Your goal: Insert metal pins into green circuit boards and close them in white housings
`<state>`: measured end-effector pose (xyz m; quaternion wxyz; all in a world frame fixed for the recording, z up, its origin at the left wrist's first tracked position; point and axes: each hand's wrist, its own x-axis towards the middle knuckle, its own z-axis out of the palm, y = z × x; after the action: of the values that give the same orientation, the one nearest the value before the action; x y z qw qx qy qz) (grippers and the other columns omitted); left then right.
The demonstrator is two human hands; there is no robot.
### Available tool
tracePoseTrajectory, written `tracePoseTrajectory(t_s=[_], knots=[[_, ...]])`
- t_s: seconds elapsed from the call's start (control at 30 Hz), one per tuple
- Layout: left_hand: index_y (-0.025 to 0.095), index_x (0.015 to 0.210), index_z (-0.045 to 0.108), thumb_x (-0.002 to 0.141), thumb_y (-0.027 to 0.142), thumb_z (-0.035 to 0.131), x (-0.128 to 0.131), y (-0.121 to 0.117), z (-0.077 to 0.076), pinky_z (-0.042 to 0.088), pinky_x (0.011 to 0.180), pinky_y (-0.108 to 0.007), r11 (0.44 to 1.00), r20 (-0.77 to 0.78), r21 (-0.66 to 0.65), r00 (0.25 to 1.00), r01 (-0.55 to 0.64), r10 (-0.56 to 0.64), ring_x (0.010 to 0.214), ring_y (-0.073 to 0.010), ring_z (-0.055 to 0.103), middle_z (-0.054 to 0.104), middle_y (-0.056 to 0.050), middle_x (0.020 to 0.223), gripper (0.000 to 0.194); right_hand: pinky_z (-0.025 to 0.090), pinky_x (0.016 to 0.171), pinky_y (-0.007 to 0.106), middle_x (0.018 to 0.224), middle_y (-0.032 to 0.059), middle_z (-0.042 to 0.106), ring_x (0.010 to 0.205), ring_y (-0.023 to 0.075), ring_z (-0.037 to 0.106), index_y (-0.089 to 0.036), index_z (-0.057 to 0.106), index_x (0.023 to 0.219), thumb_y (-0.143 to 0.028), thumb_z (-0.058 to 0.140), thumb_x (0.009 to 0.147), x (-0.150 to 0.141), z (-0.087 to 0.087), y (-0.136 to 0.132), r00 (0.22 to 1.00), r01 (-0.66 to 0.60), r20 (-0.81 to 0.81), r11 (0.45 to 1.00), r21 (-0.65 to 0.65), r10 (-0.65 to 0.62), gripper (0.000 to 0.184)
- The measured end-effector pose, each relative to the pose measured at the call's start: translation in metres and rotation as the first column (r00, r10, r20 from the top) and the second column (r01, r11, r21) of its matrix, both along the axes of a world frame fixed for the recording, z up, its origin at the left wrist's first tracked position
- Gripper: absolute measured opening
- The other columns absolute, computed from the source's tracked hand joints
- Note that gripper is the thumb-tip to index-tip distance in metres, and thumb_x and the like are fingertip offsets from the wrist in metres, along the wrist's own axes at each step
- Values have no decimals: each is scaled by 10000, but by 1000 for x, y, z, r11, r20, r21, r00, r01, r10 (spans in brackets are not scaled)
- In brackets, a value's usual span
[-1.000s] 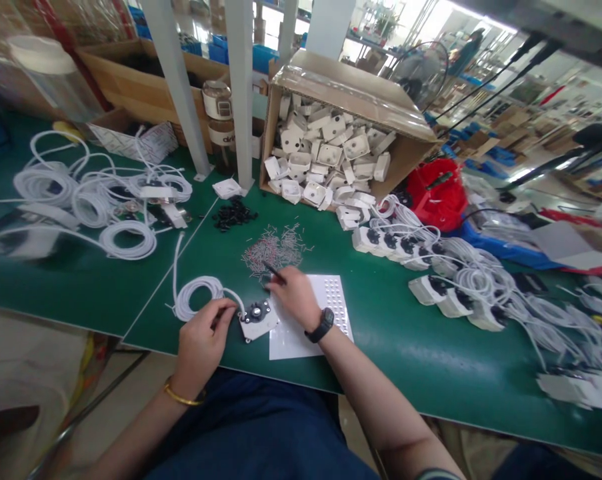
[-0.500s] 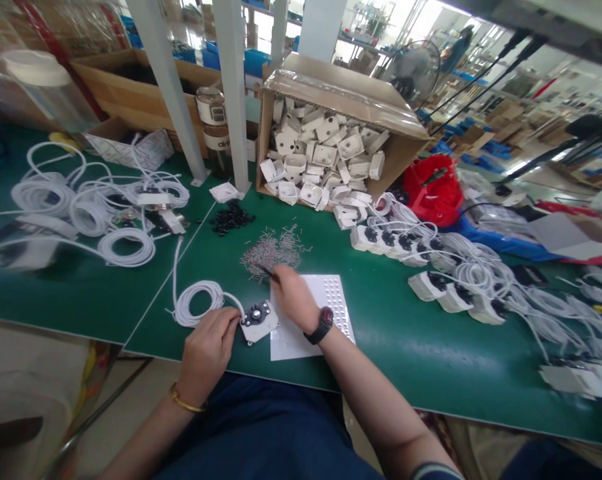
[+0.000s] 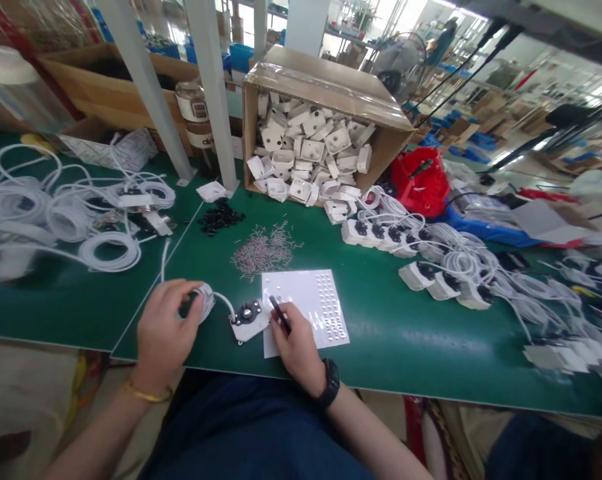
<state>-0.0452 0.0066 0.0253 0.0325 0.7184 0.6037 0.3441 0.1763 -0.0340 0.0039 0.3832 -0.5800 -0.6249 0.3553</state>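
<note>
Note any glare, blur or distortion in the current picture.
Head view, centre: small glints on the sheet, while the right hand reads fairly clearly; head view, right: a soft sheen on the table; head view, left edge: the coils look smeared; head view, top: shine along the box, and posts leaning, perhaps from lens stretch or camera tilt.

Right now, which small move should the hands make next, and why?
Perhaps the right hand should pinch the white housing: its fingertips are beside the housing's right edge, with the black tool held in the same hand, while the left hand is at the housing's coiled cable.
</note>
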Motion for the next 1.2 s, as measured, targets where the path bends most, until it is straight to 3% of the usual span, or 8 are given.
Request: tracePoseTrajectory(t_s=[0.17, 0.27, 0.4, 0.53, 0.67, 0.87, 1.0, 1.2], knots=[[201, 892, 610, 805, 353, 501, -6, 88, 5, 464, 684, -295, 846, 0, -439, 942, 302, -336, 733, -187, 593, 643, -37, 859, 206, 475, 658, 278, 850, 66, 587, 762, 189, 570, -180, 539, 875, -40, 409, 787, 4, 1, -3, 941, -167, 319, 974, 153, 111, 211], [212, 786, 623, 749, 325, 525, 6, 120, -8, 443, 636, -296, 805, -43, -484, 910, 343, -413, 692, -195, 585, 638, -34, 792, 153, 501, 655, 274, 852, 75, 613, 769, 188, 593, -173, 572, 861, -3, 401, 776, 5, 3, -3, 917, -205, 379, 962, 179, 125, 256], [217, 670, 601, 720, 304, 535, 13, 130, -12, 435, 625, -304, 820, -69, -470, 913, 327, -403, 684, -214, 589, 646, -48, 752, 120, 533, 763, 264, 879, 65, 672, 842, 164, 637, -177, 639, 866, -24, 451, 815, 7, -1, -8, 983, -106, 171, 968, 226, 67, 248], [205, 789, 588, 807, 335, 470, 1, 102, 9, 458, 684, -312, 898, -40, -373, 964, 231, -264, 715, -208, 604, 654, -47, 797, 176, 486, 971, 321, 1132, 72, 673, 1076, 175, 617, -198, 655, 1102, -26, 500, 790, 14, -2, -20, 990, -137, 69, 974, 180, 127, 389], [205, 895, 619, 836, 363, 550, -1, 29, 22, 499, 709, -261, 976, 195, -151, 973, 157, -127, 738, -160, 631, 668, -19, 876, 183, 452, 1025, 356, 1242, 69, 618, 1167, 188, 566, -216, 601, 1220, -81, 532, 815, 22, 2, -21, 974, -213, 109, 969, 122, 200, 432], [191, 865, 649, 847, 204, 596, 21, -66, -13, 526, 763, -241, 971, 154, 78, 960, 225, -235, 765, -143, 661, 691, -20, 831, 58, 399, 1074, 377, 1444, 53, 411, 1304, 197, 420, -258, 292, 1445, -119, 633, 783, 12, 2, 4, 931, -337, 180, 937, 89, 318, 758], [181, 859, 654, 852, 144, 584, 29, -73, -35, 533, 766, -235, 955, 144, 105, 946, 279, -292, 766, -141, 665, 700, -28, 805, 79, 408, 1068, 369, 1443, 39, 414, 1294, 185, 433, -279, 320, 1429, -98, 590, 807, 5, 0, 9, 914, -362, 221, 929, 69, 340, 701], [178, 908, 660, 853, 110, 568, 28, -68, -43, 534, 814, -258, 940, 150, 107, 930, 323, -337, 824, -149, 666, 711, -37, 868, 127, 420, 1056, 344, 1404, 43, 470, 1279, 173, 453, -261, 385, 1388, -115, 596, 813, 3, 2, 8, 922, -332, 230, 942, 56, 312, 630]])
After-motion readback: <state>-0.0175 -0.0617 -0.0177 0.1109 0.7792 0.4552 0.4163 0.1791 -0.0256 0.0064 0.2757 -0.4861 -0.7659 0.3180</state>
